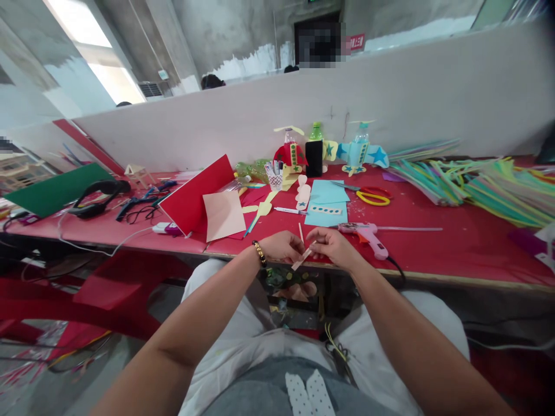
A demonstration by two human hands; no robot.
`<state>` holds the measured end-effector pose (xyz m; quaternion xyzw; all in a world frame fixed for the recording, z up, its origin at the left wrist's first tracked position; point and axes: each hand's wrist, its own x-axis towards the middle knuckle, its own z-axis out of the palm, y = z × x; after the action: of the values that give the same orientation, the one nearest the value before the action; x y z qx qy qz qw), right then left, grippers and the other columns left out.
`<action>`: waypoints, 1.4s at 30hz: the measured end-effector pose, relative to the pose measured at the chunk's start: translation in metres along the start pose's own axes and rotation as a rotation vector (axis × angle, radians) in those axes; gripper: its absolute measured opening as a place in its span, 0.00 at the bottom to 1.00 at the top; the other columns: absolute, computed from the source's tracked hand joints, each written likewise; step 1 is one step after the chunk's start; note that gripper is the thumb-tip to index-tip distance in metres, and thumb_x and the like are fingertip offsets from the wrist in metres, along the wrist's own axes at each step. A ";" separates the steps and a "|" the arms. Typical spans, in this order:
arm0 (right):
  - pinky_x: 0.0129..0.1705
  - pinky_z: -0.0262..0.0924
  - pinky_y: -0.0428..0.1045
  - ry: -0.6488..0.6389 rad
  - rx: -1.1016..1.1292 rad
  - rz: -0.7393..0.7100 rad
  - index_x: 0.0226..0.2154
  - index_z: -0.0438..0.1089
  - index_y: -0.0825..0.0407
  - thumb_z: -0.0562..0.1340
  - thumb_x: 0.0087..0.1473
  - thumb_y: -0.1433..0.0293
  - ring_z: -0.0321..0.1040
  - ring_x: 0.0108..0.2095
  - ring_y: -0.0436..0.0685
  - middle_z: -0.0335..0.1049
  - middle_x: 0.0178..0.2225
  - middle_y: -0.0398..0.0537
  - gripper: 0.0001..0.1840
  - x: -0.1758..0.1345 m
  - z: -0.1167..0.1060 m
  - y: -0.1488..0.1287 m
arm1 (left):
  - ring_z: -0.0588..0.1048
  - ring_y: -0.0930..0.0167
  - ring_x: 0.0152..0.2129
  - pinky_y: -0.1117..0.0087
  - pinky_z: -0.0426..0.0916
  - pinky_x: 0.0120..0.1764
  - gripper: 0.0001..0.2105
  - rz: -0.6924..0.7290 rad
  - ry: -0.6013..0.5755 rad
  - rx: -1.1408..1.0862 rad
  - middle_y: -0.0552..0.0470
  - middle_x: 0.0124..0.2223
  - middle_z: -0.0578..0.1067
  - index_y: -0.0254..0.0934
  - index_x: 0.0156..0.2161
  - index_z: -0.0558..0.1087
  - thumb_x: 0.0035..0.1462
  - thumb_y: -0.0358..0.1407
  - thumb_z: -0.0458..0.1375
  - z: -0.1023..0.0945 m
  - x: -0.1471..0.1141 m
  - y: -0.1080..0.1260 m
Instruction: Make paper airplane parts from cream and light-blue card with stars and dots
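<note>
Over the table's front edge, a narrow cream paper strip (pixel 299 262) slants between my hands. My right hand (pixel 333 248) pinches its upper end. The curled fingers of my left hand (pixel 282 246) close on the strip from the other side; a beaded bracelet circles that wrist. Another pale strip (pixel 300 232) lies just beyond my fingertips. Right of my hands rests a pink glue gun (pixel 366 234) with a long glue stick in its back. Blue paper sheets (pixel 327 193) with a dotted cream strip, and a white marker (pixel 289 211), lie farther in.
Yellow-and-red-handled scissors (pixel 373 196) lie beyond the glue gun. Bottle crafts with propellers, red (pixel 289 153) and blue (pixel 361 149), stand by the partition near a pen cup (pixel 275 176). Colourful thin strips (pixel 472 185) pile at right. A red board (pixel 199 193) leans at left.
</note>
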<state>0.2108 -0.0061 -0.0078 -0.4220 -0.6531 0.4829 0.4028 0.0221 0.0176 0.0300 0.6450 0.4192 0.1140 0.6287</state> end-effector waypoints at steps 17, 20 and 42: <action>0.30 0.55 0.53 0.551 -0.804 0.393 0.29 0.72 0.51 0.67 0.33 0.52 0.69 0.36 0.68 0.74 0.34 0.57 0.23 -0.049 -0.104 0.011 | 0.69 0.78 0.18 0.75 0.67 0.27 0.18 0.006 0.403 -0.517 0.54 0.22 0.72 0.29 0.28 0.74 0.30 0.38 0.72 0.045 -0.052 -0.057; 0.30 0.55 0.52 0.534 -0.774 0.405 0.26 0.71 0.51 0.68 0.32 0.61 0.69 0.35 0.68 0.74 0.30 0.55 0.16 -0.045 -0.104 0.014 | 0.69 0.78 0.18 0.75 0.66 0.26 0.18 0.016 0.429 -0.564 0.54 0.23 0.72 0.29 0.28 0.75 0.30 0.37 0.72 0.045 -0.054 -0.058; 0.30 0.57 0.50 0.135 0.076 -0.099 0.42 0.70 0.52 0.56 0.58 0.63 0.63 0.25 0.54 0.68 0.24 0.46 0.13 -0.085 -0.020 -0.031 | 0.72 0.77 0.23 0.73 0.69 0.31 0.23 0.233 0.458 -0.674 0.52 0.31 0.76 0.35 0.45 0.76 0.40 0.35 0.70 0.049 -0.064 -0.027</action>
<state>0.2519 -0.0853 0.0166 -0.4054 -0.6257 0.4572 0.4849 0.0043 -0.0648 0.0208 0.4046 0.4117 0.4554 0.6778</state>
